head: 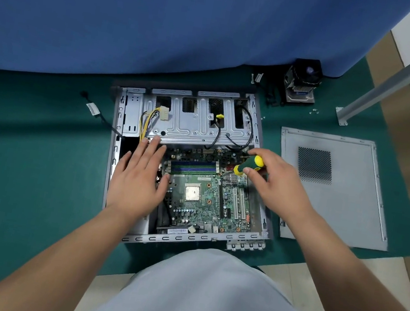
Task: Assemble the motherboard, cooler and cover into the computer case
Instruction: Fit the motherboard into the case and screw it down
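Note:
An open grey computer case [135, 113] lies on the green mat. Inside it sits the green motherboard [200, 209] with a bare silver CPU in its middle. My left hand [138, 174] lies flat, fingers straight, over the board's left edge. My right hand [272, 183] grips a green-and-yellow screwdriver [250, 164] over the board's upper right corner; its tip is hidden. The grey cover [340, 199] with a perforated vent lies flat to the right of the case. The black cooler [302, 80] stands at the back right by the blue cloth.
A blue cloth [167, 18] hangs along the back. A slanted metal leg [402, 71] stands on a bracket at the far right. Small screws [313, 111] lie near the cooler. Yellow and black cables [150, 119] run over the drive cage. My grey-clothed lap fills the bottom.

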`<action>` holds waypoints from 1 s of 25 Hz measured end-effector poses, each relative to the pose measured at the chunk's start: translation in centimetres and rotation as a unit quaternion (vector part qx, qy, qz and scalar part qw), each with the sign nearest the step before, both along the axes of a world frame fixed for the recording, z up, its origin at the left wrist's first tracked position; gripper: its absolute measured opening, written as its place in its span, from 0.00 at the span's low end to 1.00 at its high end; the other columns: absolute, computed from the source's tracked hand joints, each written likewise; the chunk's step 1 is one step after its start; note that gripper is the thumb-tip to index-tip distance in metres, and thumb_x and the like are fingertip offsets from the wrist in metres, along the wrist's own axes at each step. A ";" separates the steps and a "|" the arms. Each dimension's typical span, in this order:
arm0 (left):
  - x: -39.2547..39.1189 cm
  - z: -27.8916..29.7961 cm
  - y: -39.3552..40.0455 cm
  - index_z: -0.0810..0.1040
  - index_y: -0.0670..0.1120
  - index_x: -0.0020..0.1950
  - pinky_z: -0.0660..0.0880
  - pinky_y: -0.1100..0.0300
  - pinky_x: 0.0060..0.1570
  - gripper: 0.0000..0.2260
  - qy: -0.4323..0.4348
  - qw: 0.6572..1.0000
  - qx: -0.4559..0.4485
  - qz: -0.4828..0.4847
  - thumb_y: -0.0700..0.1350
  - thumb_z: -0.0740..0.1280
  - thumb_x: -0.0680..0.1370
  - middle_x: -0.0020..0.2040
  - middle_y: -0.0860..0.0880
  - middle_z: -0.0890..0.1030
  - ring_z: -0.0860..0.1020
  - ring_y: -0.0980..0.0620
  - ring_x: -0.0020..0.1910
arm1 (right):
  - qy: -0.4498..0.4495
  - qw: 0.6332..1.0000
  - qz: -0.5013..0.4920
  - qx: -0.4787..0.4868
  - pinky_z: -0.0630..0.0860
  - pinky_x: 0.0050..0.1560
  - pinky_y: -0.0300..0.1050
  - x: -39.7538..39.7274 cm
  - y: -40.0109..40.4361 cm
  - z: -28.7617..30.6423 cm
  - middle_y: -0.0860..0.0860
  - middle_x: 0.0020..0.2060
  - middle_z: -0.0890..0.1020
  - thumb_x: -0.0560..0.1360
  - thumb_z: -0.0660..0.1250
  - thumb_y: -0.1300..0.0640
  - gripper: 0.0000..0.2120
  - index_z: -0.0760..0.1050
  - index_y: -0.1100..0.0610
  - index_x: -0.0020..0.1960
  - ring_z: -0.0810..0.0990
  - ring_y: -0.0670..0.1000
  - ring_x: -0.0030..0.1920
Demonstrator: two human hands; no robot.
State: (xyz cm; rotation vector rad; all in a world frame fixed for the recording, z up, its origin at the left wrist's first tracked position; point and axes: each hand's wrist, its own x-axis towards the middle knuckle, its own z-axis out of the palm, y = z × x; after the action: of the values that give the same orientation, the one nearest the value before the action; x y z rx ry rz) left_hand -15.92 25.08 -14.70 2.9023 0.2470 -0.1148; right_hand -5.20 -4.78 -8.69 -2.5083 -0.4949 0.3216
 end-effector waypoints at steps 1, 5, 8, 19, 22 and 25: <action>0.0 0.0 0.0 0.59 0.51 0.82 0.54 0.47 0.80 0.29 0.000 1.000 0.000 0.001 0.59 0.51 0.81 0.84 0.54 0.49 0.47 0.54 0.83 | 0.003 1.000 0.000 -0.002 0.78 0.54 0.48 0.1 0.3 -0.1 0.49 0.59 0.80 0.81 0.68 0.48 0.18 0.71 0.46 0.69 0.79 0.48 0.49; 0.1 -0.2 -0.1 0.65 0.51 0.80 0.58 0.47 0.78 0.27 -0.003 1.000 0.007 0.004 0.58 0.52 0.82 0.84 0.54 0.51 0.48 0.54 0.83 | 0.000 1.000 0.005 -0.011 0.78 0.55 0.50 0.5 0.9 -0.5 0.51 0.61 0.80 0.81 0.68 0.49 0.18 0.72 0.48 0.70 0.78 0.49 0.52; 0.1 -0.2 0.0 0.67 0.51 0.78 0.60 0.47 0.77 0.27 -0.003 1.000 0.011 0.003 0.58 0.53 0.81 0.84 0.54 0.51 0.48 0.54 0.83 | 0.002 1.000 -0.001 -0.015 0.78 0.56 0.52 0.7 1.2 -0.6 0.52 0.60 0.80 0.81 0.68 0.49 0.18 0.72 0.48 0.70 0.79 0.52 0.54; 0.1 -0.3 0.0 0.69 0.51 0.77 0.63 0.46 0.74 0.24 0.005 1.000 0.000 0.004 0.54 0.58 0.81 0.84 0.55 0.51 0.48 0.54 0.83 | -0.008 0.998 0.024 -0.059 0.80 0.54 0.52 2.0 2.7 0.1 0.52 0.58 0.82 0.80 0.68 0.45 0.20 0.72 0.47 0.71 0.81 0.55 0.52; 0.1 -0.3 0.0 0.70 0.51 0.76 0.63 0.46 0.74 0.24 0.004 1.000 -0.002 0.006 0.54 0.59 0.80 0.84 0.55 0.51 0.48 0.54 0.83 | -0.019 0.987 0.049 -0.150 0.80 0.46 0.53 2.8 4.3 0.4 0.54 0.53 0.82 0.82 0.62 0.40 0.20 0.71 0.51 0.68 0.81 0.58 0.50; 0.2 -0.2 0.1 0.71 0.50 0.75 0.64 0.45 0.73 0.24 0.002 1.000 -0.010 0.005 0.53 0.60 0.80 0.84 0.55 0.51 0.48 0.53 0.83 | 0.018 0.980 0.081 -0.183 0.78 0.51 0.54 3.8 5.2 0.9 0.57 0.61 0.77 0.83 0.59 0.47 0.21 0.69 0.57 0.70 0.80 0.60 0.55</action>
State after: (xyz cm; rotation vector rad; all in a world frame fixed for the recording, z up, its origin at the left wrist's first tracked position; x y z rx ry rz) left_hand -15.77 25.15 -14.88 2.8810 0.2587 -0.1196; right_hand -1.37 0.47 -7.76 -2.8151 -0.6811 0.5642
